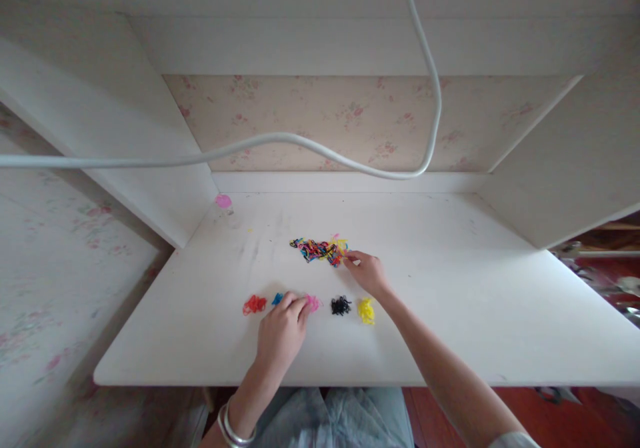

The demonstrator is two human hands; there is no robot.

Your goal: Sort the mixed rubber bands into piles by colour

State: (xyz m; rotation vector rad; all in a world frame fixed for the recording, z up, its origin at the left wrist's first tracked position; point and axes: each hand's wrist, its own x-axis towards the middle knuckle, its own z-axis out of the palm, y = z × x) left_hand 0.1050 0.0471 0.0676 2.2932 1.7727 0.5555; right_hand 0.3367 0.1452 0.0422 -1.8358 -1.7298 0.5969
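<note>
A mixed heap of small coloured rubber bands (316, 250) lies in the middle of the white table. My right hand (367, 271) reaches its right end, with thumb and forefinger pinched on a band there. My left hand (284, 328) is closed, fingertips at the pink rubber bands (313, 303); whatever they may hold is hidden. Partly behind that hand sit blue rubber bands (277, 299). Red rubber bands (255, 305) form a pile at the left of the row. Black rubber bands (341, 306) and yellow rubber bands (367, 311) lie in separate piles to the right.
A small clear container with a pink top (223, 201) stands in the table's back left corner. A white cable (300, 140) hangs across the view above the table (450, 301). White side panels (540, 168) and a floral back wall (350, 118) enclose the table.
</note>
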